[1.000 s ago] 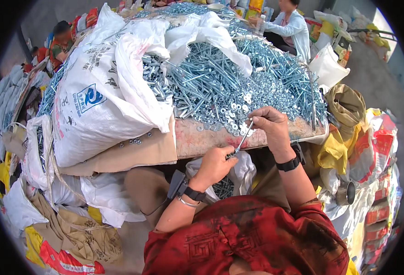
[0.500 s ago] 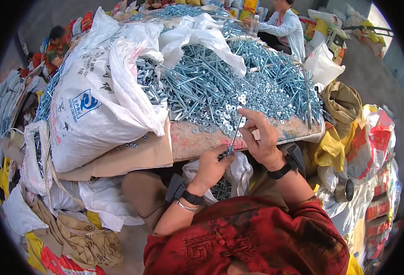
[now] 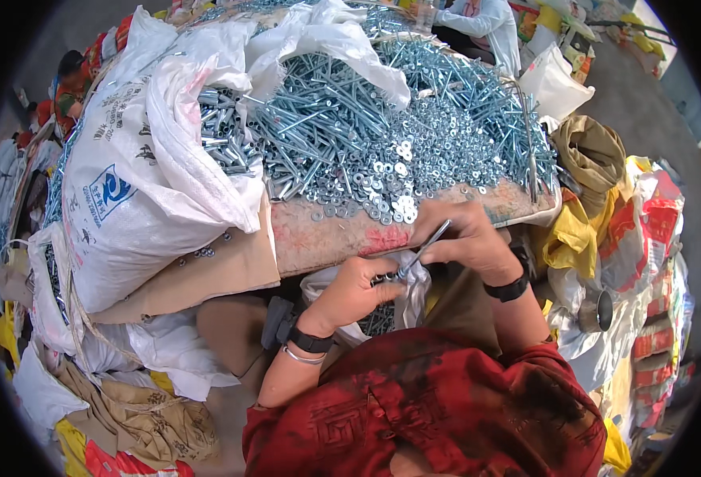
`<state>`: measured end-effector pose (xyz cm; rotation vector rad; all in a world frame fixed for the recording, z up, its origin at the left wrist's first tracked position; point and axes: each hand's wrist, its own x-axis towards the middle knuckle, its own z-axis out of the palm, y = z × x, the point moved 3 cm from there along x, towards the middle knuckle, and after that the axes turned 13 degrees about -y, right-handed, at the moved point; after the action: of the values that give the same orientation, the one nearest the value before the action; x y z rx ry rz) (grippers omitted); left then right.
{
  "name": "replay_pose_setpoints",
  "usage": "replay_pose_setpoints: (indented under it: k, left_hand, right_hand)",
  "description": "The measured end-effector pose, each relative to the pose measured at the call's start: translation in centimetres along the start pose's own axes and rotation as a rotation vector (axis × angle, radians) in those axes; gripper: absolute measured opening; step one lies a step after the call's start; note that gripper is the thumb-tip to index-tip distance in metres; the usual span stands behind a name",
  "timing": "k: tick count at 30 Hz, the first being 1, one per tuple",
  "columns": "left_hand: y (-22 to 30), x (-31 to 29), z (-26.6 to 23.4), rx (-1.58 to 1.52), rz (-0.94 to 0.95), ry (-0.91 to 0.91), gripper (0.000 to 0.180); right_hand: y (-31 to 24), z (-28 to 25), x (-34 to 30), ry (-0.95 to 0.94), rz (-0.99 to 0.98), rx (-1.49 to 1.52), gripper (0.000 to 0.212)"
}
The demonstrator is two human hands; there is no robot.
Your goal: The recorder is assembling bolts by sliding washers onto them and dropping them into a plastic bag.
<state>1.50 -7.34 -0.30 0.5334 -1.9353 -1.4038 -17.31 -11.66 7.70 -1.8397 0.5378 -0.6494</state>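
Between my hands is a long silvery bolt (image 3: 436, 242), tilted up to the right. My left hand (image 3: 350, 292) is closed around its lower end, where small dark metal pieces show between the fingers, too small to make out. My right hand (image 3: 471, 242) has its thumb and forefinger around the upper shaft; the fingers are blurred by motion. Just beyond, a heap of loose washers (image 3: 446, 143) spreads to the table's near edge. Behind and left of them lie piled long bolts (image 3: 326, 107). Below my hands, a white sack (image 3: 418, 290) stands partly hidden, with metal pieces inside.
A big white woven sack (image 3: 120, 222) rests on cardboard (image 3: 239, 270) at the table's left. The stained tabletop edge (image 3: 310, 246) runs before me. Brown cloth (image 3: 589, 151), yellow sacks (image 3: 573, 242) and a metal cup (image 3: 595, 310) are at right. A person in a light-blue sleeve (image 3: 489, 24) sits across.
The bolt has tipped from nearly upright to a rightward slant. My right hand has moved lower and right, its fingers coming around the shaft. The whole view has shifted slightly.
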Motion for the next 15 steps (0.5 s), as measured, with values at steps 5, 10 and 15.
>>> replay_pose_setpoints:
  k: [5,10,15]
  left_hand:
    - [0.3,-0.1,-0.2,-0.022,-0.063,0.197,0.025]
    - [0.0,-0.5,-0.1,0.316,-0.114,0.42,0.02]
    - [1.0,-1.2,-2.1,0.546,-0.062,0.516,0.019]
  right_hand:
    - [3.0,3.7,0.8,0.023,0.217,0.476,0.019]
    - [4.7,3.3,1.9,0.033,-0.019,0.053,0.024]
    - [3.6,5.9,4.1,0.167,0.006,0.397,0.018]
